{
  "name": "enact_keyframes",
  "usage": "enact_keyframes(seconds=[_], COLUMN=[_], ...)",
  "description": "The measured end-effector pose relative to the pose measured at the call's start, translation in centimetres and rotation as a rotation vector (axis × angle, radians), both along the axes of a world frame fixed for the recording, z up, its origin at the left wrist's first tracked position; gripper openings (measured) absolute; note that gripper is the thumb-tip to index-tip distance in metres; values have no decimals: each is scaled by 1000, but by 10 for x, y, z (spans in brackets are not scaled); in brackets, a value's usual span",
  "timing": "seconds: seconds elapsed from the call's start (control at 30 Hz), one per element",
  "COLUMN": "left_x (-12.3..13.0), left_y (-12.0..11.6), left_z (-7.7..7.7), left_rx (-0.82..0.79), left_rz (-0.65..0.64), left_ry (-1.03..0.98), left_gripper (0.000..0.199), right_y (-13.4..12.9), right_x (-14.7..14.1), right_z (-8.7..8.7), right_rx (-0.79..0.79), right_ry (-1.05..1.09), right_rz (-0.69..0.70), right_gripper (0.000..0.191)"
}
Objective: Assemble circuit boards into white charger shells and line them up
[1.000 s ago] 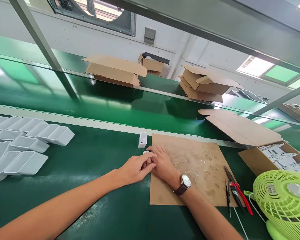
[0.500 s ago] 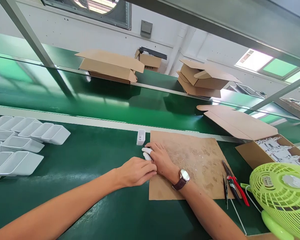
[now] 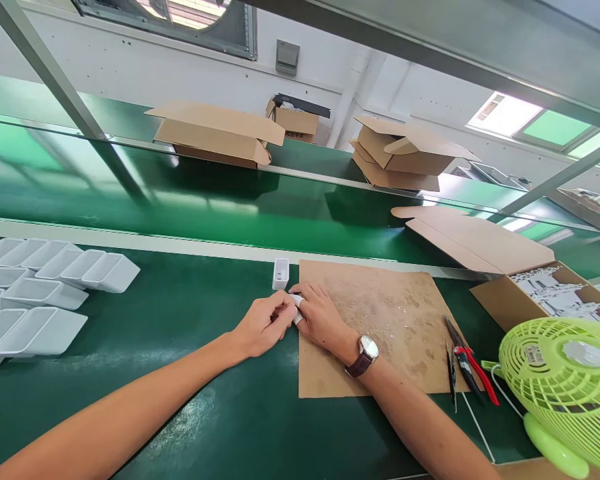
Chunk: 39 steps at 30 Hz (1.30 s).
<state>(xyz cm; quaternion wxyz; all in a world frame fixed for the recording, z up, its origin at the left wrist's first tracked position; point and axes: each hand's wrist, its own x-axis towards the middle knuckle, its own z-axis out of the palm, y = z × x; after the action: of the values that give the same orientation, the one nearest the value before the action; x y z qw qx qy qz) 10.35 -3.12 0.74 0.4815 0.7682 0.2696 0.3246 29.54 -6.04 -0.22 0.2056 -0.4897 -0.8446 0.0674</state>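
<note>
Two fingers of my right hand (image 3: 323, 317) wear white finger covers (image 3: 298, 308). My left hand (image 3: 266, 322) is closed, its fingertips pinching at those covers. The right hand rests at the left edge of a brown cardboard sheet (image 3: 380, 320), its fingers bent towards the left hand; whether it holds anything is hidden. Just beyond both hands a small white open-topped box (image 3: 281, 274) stands upright on the green table (image 3: 195, 407).
Several white bins (image 3: 40, 330) lie at the left. To the right are red-handled pliers (image 3: 473, 363), tweezers (image 3: 451, 377), a green fan (image 3: 560, 373) and an open carton (image 3: 495, 307) of white parts. More cartons (image 3: 215, 133) sit on the far ledge.
My left hand has moved slightly up, from the lower cover towards the upper one, with its fingers now curled in a pinch. My right hand has barely moved.
</note>
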Motion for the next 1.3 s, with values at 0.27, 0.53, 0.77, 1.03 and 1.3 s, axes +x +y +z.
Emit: enact_keyframes(seconds=[0.27, 0.53, 0.77, 1.03, 1.3], left_x=[7, 3, 4, 5, 5], left_y=[-8, -6, 1, -7, -5], left_z=[-12, -8, 1, -11, -13], left_rx=[642, 402, 69, 752, 896], left_rz=[-178, -157, -95, -180, -148], left_ry=[114, 65, 118, 120, 109], left_gripper=[14, 14, 24, 21, 22], right_y=[-1, 0, 0, 0, 0], right_x=[5, 2, 3, 5, 5], right_z=[-2, -5, -6, -3, -2], right_rx=[2, 30, 19, -10, -25], right_ry=[24, -3, 44, 24, 40], right_rz=[46, 14, 13, 51, 47], right_gripper=[30, 26, 15, 35, 34])
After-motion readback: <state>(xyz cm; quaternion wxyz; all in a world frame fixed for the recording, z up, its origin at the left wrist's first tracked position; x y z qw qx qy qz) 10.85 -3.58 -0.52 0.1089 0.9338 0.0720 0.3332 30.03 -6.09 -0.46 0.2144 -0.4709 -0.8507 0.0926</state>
